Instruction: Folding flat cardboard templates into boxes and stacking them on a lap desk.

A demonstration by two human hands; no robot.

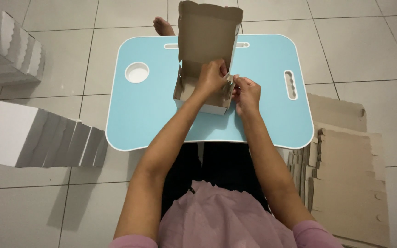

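Head view, looking down at my lap. One cardboard box [203, 59], half folded, stands on one light-blue lap table [152, 115], its scalloped lid upright and its brown inside facing me; the outside walls are white. My left hand [211, 77] is closed over the box's near right wall, fingers curled on the top edge. My right hand [246, 93] sits just beside it, thumb and fingertips pinched on a small side flap at the box's right corner. The two hands are close together, nearly touching.

The table has one round cup recess [137, 72] at left and one wavy slot [290, 85] at right. One bare foot [163, 26] shows beyond the table's far edge.

On the tiled floor [60, 206] to my left lie two rows of finished white boxes: a nearer row [37, 138] and a farther row [5, 46]; the number in each I cannot tell. To my right lies one loose stack of flat brown cardboard blanks [345, 179].
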